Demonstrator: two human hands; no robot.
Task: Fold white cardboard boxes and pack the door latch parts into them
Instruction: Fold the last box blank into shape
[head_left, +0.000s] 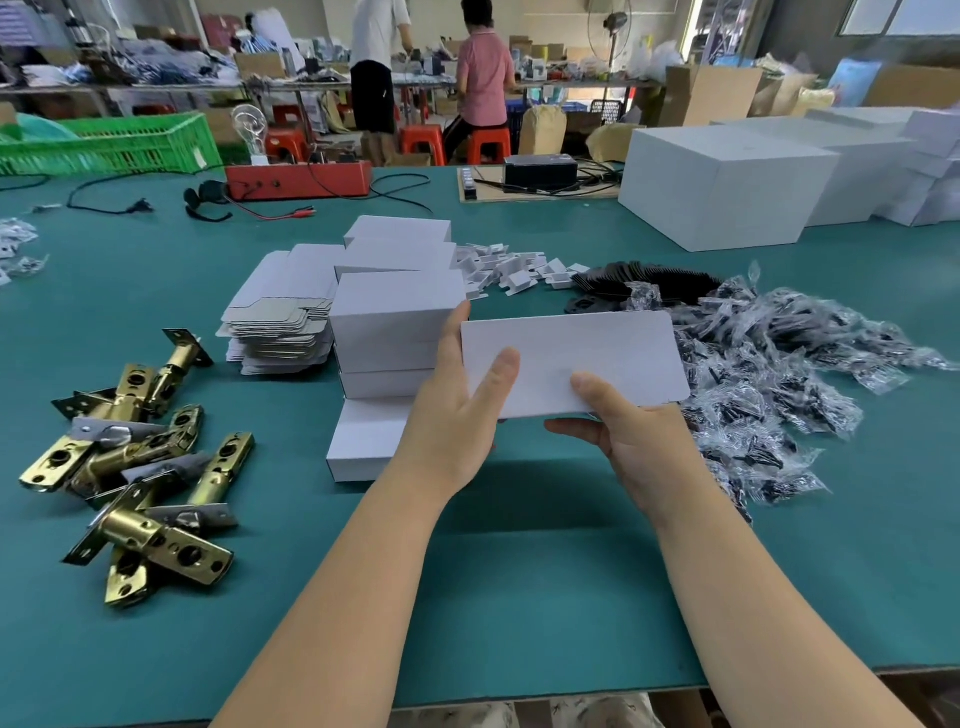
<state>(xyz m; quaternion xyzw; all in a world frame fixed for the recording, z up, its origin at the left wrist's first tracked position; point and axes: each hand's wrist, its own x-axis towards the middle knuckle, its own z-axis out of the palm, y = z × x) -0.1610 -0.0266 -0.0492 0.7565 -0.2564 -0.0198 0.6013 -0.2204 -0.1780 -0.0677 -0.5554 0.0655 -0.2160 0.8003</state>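
1. Head view: a white box (574, 361) is being held above the green tabletop (519, 571), roughly level, its broad face turned up toward the camera, probably so it can be checked or closed.
2. The left hand (457, 410) is gripping the box's left end, thumb on top and fingers wrapping around the far side.
3. The right hand (641, 441) is pinching the near edge, thumb pressing on the top face and fingers supporting it from underneath.
4. Whether the box is already packed cannot be told, since its inside is hidden.
5. Finished boxes (387, 332) are sitting stacked just to the left, with flat unfolded blanks (283, 317) piled beside them, keeping supply within reach.
6. Brass door latches (140, 467) are lying in a loose heap at the far left of the tabletop, untouched.
7. Small plastic bags (769, 379) of dark parts are spreading out to the right, near the right hand.
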